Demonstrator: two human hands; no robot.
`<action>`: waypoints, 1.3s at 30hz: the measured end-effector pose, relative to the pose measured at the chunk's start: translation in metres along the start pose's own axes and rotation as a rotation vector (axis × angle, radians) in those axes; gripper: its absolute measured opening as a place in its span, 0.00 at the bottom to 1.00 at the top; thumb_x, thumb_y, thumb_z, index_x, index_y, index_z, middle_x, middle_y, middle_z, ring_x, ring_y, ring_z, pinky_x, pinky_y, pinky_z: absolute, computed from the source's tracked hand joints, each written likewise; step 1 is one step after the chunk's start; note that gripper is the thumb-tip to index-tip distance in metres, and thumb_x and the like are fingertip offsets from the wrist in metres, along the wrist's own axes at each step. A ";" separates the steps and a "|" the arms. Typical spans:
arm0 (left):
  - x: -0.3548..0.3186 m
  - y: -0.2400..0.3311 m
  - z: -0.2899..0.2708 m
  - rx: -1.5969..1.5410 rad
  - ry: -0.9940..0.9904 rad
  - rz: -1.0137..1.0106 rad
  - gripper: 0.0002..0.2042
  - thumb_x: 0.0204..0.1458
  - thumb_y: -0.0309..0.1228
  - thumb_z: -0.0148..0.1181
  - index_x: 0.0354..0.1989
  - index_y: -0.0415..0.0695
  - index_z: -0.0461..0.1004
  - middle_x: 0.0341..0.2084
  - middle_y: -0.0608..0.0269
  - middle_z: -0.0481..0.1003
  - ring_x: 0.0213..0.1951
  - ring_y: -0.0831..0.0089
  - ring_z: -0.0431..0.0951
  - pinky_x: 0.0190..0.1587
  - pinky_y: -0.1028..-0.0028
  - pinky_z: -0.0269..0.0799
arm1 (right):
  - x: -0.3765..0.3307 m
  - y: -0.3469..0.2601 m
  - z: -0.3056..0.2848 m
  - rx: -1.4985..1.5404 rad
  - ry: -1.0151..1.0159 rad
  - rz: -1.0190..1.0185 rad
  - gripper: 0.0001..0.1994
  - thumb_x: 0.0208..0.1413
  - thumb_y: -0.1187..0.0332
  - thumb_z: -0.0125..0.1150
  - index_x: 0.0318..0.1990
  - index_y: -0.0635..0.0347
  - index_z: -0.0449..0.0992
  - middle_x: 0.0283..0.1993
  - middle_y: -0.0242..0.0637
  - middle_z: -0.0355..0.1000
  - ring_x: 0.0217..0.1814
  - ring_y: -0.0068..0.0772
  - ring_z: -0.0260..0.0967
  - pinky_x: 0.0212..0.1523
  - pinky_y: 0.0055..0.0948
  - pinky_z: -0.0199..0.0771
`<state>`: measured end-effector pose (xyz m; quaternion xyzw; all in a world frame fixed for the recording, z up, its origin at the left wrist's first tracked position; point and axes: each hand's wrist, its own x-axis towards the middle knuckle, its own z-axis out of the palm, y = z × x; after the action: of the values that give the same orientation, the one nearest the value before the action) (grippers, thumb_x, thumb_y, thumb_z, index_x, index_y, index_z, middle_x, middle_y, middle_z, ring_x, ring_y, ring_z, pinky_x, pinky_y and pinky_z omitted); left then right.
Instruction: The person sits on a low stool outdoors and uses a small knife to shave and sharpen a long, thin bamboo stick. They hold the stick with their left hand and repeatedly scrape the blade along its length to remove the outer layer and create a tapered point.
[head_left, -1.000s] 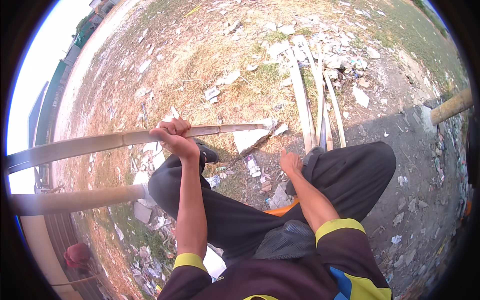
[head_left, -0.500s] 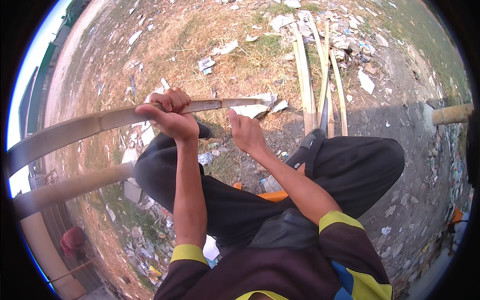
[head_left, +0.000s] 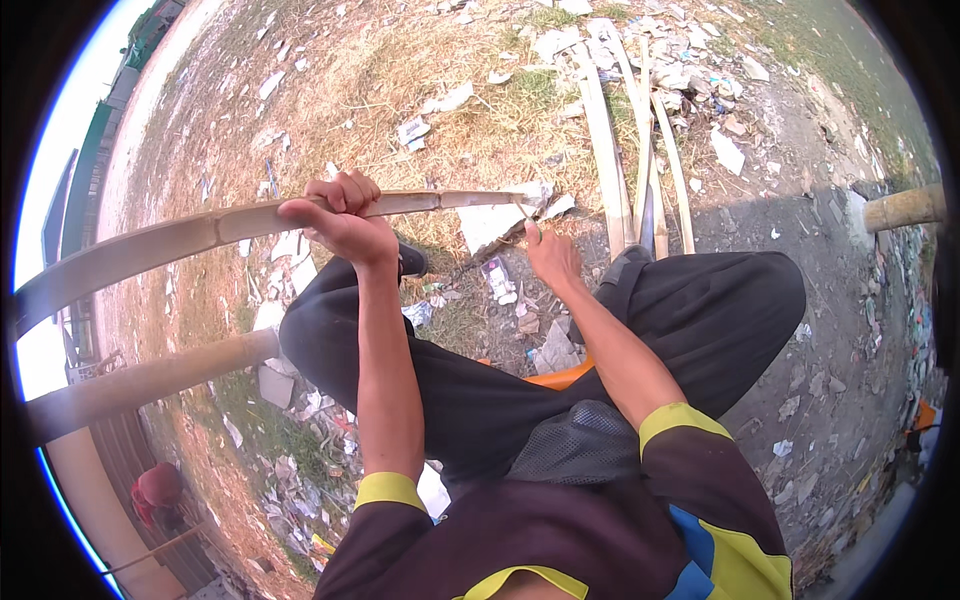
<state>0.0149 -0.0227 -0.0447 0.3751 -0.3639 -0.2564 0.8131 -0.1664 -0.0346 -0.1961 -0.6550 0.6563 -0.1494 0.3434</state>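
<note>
My left hand (head_left: 345,220) is closed around a long, flat, pale bamboo strip (head_left: 180,240) that curves from the left edge across my knees. The strip's thin end (head_left: 490,198) points right. My right hand (head_left: 550,258) is just below that end, seen from the back, with a fingertip reaching up toward the tip. Its grip is hidden from me. I sit with legs in black trousers (head_left: 700,310) folded, over ground strewn with litter.
A thick bamboo pole (head_left: 150,380) runs below the strip at the left. Several bamboo slats (head_left: 610,130) lie on the ground ahead. Another pole end (head_left: 905,207) sticks in from the right. A person in red (head_left: 160,490) crouches at lower left. Something orange (head_left: 560,375) shows under my legs.
My right hand rose from my knee to the strip, then slid right along it to the tip. My left hand kept its hold while the strip shifted slightly in view.
</note>
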 end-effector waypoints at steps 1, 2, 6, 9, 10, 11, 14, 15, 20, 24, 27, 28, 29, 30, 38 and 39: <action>0.005 -0.006 0.007 -0.019 -0.052 0.015 0.29 0.54 0.63 0.31 0.16 0.49 0.47 0.09 0.73 0.43 0.14 0.80 0.42 0.17 0.77 0.41 | 0.003 -0.001 0.005 -0.004 0.004 0.009 0.33 0.61 0.47 0.31 0.19 0.65 0.71 0.21 0.54 0.69 0.25 0.52 0.69 0.30 0.46 0.66; 0.002 -0.005 0.009 0.005 -0.082 -0.022 0.29 0.53 0.63 0.33 0.17 0.48 0.47 0.09 0.73 0.44 0.14 0.80 0.42 0.18 0.76 0.41 | 0.006 -0.009 0.013 0.117 0.071 -0.106 0.33 0.61 0.47 0.32 0.19 0.67 0.71 0.21 0.55 0.69 0.26 0.53 0.69 0.31 0.45 0.65; 0.007 -0.001 0.010 -0.047 -0.131 -0.047 0.30 0.51 0.65 0.31 0.17 0.48 0.47 0.10 0.72 0.43 0.15 0.79 0.42 0.19 0.75 0.40 | -0.002 -0.035 0.026 0.481 -0.132 -0.213 0.35 0.60 0.44 0.29 0.21 0.67 0.71 0.21 0.58 0.69 0.31 0.58 0.70 0.36 0.48 0.66; 0.004 0.001 0.004 -0.050 -0.159 -0.082 0.31 0.51 0.66 0.30 0.16 0.48 0.47 0.10 0.72 0.43 0.16 0.78 0.42 0.19 0.75 0.40 | -0.008 -0.039 0.023 0.459 -0.056 -0.158 0.31 0.61 0.48 0.34 0.20 0.69 0.68 0.18 0.56 0.66 0.26 0.59 0.67 0.31 0.45 0.62; 0.003 0.001 0.003 -0.049 -0.161 -0.082 0.31 0.50 0.66 0.30 0.16 0.48 0.47 0.10 0.72 0.43 0.16 0.78 0.42 0.20 0.75 0.40 | -0.007 -0.037 0.021 0.450 -0.044 -0.209 0.31 0.61 0.49 0.34 0.19 0.70 0.69 0.18 0.57 0.66 0.26 0.59 0.67 0.32 0.46 0.63; 0.003 0.001 0.002 -0.047 -0.167 -0.080 0.31 0.50 0.67 0.29 0.16 0.48 0.47 0.10 0.72 0.43 0.16 0.78 0.41 0.20 0.75 0.40 | -0.006 -0.034 0.019 0.379 -0.072 -0.196 0.32 0.61 0.49 0.34 0.20 0.70 0.69 0.18 0.57 0.66 0.26 0.59 0.67 0.33 0.47 0.63; 0.002 0.003 0.003 -0.038 -0.163 -0.104 0.30 0.50 0.67 0.28 0.15 0.50 0.45 0.10 0.74 0.40 0.17 0.78 0.39 0.21 0.74 0.37 | 0.005 -0.025 0.018 0.207 -0.080 -0.171 0.33 0.61 0.48 0.31 0.20 0.69 0.72 0.21 0.59 0.68 0.28 0.59 0.68 0.36 0.49 0.66; 0.003 0.003 0.004 -0.033 -0.137 -0.099 0.30 0.50 0.67 0.28 0.15 0.50 0.45 0.10 0.74 0.40 0.17 0.78 0.39 0.21 0.74 0.37 | 0.010 -0.021 0.017 0.159 -0.072 -0.078 0.35 0.61 0.46 0.30 0.21 0.70 0.73 0.22 0.60 0.69 0.29 0.59 0.69 0.37 0.49 0.67; 0.004 0.000 0.006 -0.050 -0.270 -0.122 0.31 0.48 0.68 0.29 0.15 0.50 0.45 0.10 0.74 0.41 0.17 0.78 0.39 0.21 0.74 0.36 | 0.018 -0.013 0.018 0.187 -0.191 -0.020 0.38 0.59 0.42 0.28 0.24 0.71 0.76 0.25 0.63 0.71 0.33 0.60 0.71 0.40 0.50 0.69; 0.006 -0.003 0.004 -0.065 -0.290 -0.126 0.31 0.48 0.69 0.29 0.15 0.50 0.45 0.10 0.74 0.41 0.17 0.78 0.39 0.21 0.74 0.36 | 0.015 -0.014 0.021 0.228 -0.139 -0.066 0.38 0.59 0.42 0.27 0.25 0.70 0.76 0.24 0.62 0.70 0.33 0.59 0.71 0.40 0.49 0.69; 0.007 -0.001 0.004 -0.064 -0.284 -0.133 0.32 0.47 0.69 0.29 0.15 0.50 0.45 0.10 0.74 0.41 0.17 0.78 0.39 0.21 0.74 0.36 | 0.018 -0.012 0.020 0.131 -0.199 0.020 0.37 0.60 0.43 0.27 0.29 0.70 0.76 0.25 0.61 0.71 0.35 0.58 0.72 0.39 0.48 0.70; 0.008 -0.001 0.005 -0.056 -0.303 -0.115 0.32 0.47 0.70 0.29 0.15 0.50 0.45 0.10 0.74 0.41 0.17 0.78 0.39 0.21 0.74 0.36 | 0.020 -0.009 0.019 0.103 -0.179 0.023 0.37 0.60 0.43 0.27 0.29 0.70 0.76 0.25 0.61 0.71 0.36 0.57 0.72 0.39 0.48 0.70; 0.008 0.000 0.005 -0.058 -0.276 -0.123 0.32 0.47 0.69 0.29 0.15 0.50 0.45 0.09 0.74 0.41 0.17 0.78 0.39 0.21 0.74 0.36 | 0.022 -0.007 0.017 0.060 -0.133 0.062 0.37 0.60 0.43 0.27 0.29 0.70 0.76 0.26 0.62 0.71 0.36 0.57 0.72 0.39 0.48 0.70; 0.007 0.000 0.006 -0.054 -0.262 -0.115 0.32 0.47 0.69 0.29 0.15 0.50 0.45 0.09 0.73 0.41 0.16 0.78 0.39 0.20 0.74 0.36 | 0.023 -0.005 0.016 0.078 -0.148 0.042 0.38 0.60 0.42 0.27 0.27 0.71 0.76 0.26 0.62 0.71 0.37 0.57 0.71 0.39 0.48 0.70; 0.005 -0.004 0.009 -0.104 -0.401 -0.127 0.33 0.44 0.71 0.28 0.15 0.49 0.45 0.09 0.73 0.41 0.16 0.77 0.39 0.20 0.73 0.37 | 0.034 0.013 0.030 0.103 -0.179 0.076 0.36 0.60 0.44 0.28 0.25 0.70 0.76 0.24 0.60 0.71 0.32 0.58 0.72 0.33 0.47 0.73; 0.005 -0.005 0.010 -0.109 -0.381 -0.142 0.33 0.44 0.71 0.30 0.15 0.49 0.45 0.09 0.73 0.41 0.16 0.77 0.39 0.20 0.73 0.37 | 0.041 0.020 0.032 0.085 -0.140 0.063 0.36 0.60 0.45 0.29 0.26 0.70 0.76 0.24 0.60 0.71 0.33 0.57 0.72 0.34 0.47 0.73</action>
<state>0.0093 -0.0338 -0.0419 0.2996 -0.4695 -0.3987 0.7286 -0.1570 -0.0642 -0.2422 -0.6277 0.6439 -0.1202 0.4206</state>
